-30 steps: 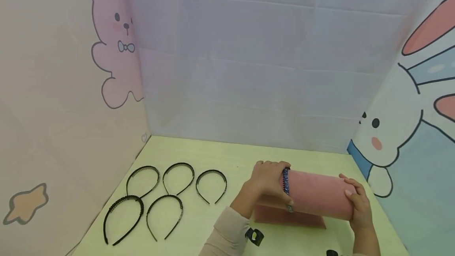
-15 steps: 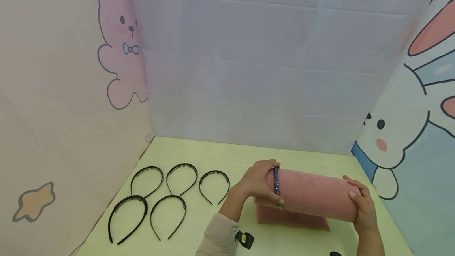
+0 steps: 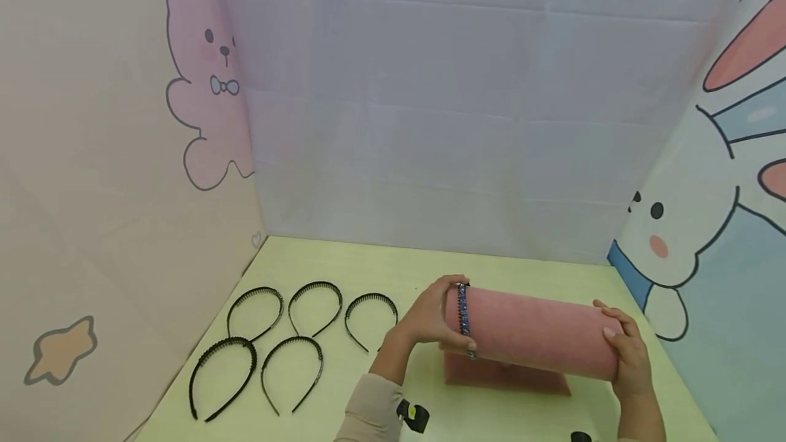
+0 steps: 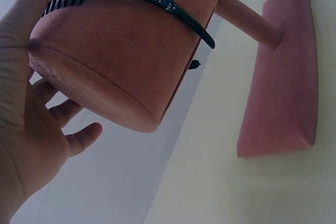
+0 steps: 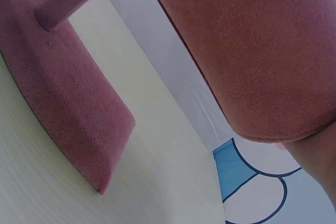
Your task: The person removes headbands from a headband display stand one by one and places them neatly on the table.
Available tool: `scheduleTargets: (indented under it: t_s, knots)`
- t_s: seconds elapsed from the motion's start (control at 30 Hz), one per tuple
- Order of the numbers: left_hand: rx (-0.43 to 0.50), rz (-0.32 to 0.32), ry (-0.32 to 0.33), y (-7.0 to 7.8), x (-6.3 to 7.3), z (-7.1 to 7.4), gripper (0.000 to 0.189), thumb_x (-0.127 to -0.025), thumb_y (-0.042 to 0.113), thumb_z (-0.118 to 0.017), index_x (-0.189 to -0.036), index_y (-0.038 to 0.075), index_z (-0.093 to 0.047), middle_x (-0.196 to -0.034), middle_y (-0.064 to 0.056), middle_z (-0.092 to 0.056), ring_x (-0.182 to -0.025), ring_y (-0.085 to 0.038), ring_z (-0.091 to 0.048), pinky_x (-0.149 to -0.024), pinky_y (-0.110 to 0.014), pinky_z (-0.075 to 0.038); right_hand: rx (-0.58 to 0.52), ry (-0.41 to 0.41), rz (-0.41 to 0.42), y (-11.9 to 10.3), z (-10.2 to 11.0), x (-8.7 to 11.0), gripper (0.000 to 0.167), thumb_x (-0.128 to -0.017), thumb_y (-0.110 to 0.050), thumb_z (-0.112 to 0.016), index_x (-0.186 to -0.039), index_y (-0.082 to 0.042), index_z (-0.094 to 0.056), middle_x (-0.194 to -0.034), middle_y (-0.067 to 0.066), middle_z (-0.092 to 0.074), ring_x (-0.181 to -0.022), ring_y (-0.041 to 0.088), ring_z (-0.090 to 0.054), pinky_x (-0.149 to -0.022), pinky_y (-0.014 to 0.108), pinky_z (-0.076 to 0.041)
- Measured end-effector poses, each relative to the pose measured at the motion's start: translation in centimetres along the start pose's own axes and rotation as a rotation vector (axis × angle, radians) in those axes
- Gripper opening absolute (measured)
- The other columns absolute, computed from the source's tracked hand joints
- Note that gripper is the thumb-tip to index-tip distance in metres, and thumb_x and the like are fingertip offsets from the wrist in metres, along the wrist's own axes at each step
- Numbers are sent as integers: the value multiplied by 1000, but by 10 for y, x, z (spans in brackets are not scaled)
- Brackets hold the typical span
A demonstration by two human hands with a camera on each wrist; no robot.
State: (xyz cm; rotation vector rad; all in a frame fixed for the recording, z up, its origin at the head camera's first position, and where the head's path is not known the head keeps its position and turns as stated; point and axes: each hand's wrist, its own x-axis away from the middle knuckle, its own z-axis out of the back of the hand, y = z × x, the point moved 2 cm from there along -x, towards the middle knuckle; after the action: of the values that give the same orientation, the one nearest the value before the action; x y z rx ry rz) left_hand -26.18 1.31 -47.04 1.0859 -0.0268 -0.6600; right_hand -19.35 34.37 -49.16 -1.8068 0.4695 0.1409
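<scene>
A pink velvet headband stand [image 3: 540,333] has a thick padded roll on a short post above a flat base [image 4: 283,77]. Around the roll's left end sits a black headband with blue glitter [image 3: 463,311] and comb teeth. My left hand [image 3: 426,319] spans this headband, thumb at its near side and fingers at its far side. The left wrist view shows one headband tip [image 4: 207,39] beside the roll, and lower fingers off the fabric. My right hand [image 3: 631,357] grips the roll's right end, thumb on top; the right wrist view mostly shows the roll [image 5: 262,51].
Several black headbands lie on the pale yellow table [image 3: 344,394] at the left, among them a thicker one [image 3: 252,360] in front and a small one [image 3: 393,305] nearest my left forearm. Cloth walls with cartoon animals enclose the table at the back and sides.
The glitter headband has slid left along the roll with my left hand, toward the roll's left end. My right hand keeps its hold, and the stand stays in place.
</scene>
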Motion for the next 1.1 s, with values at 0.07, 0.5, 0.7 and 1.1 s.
scheduleTargets:
  t_s: [0.07, 0.5, 0.7, 1.1]
  knots:
    - [20, 13, 8, -4, 3, 0, 103, -50, 33, -92, -136, 36, -35, -133, 11, -43, -113, -11, -46, -89, -36, -43, 7, 2, -2, 0, 0, 0, 30, -95, 4, -33, -120, 0, -51, -123, -4, -58, -117, 12, -42, -88, 26, -27]
    - [64, 5, 49, -12, 14, 1, 111, -47, 26, -94, -137, 28, -30, -134, 7, -40, -121, -14, -39, -96, -43, -36, 4, -7, -14, 1, -3, 0, 30, -95, 3, -33, -120, -1, -51, -123, -5, -58, -116, 10, -43, -88, 27, -27]
    - [139, 8, 57, -18, 21, 5, 105, -53, 20, -91, -137, 19, -27, -145, 7, -30, -130, -17, -31, -102, -47, -28, 18, -10, -3, 2, -2, -1, 30, -95, 4, -33, -120, 0, -51, -124, -4, -57, -118, 12, -41, -89, 26, -27]
    - [218, 34, 148, -23, 40, 12, 98, -60, 12, -88, -138, 13, -29, -142, -2, -34, -127, -28, -35, -98, -47, -34, -10, 1, 20, -1, -1, 0, 32, -94, 5, -33, -118, 0, -53, -123, -2, -58, -117, 12, -43, -89, 26, -27]
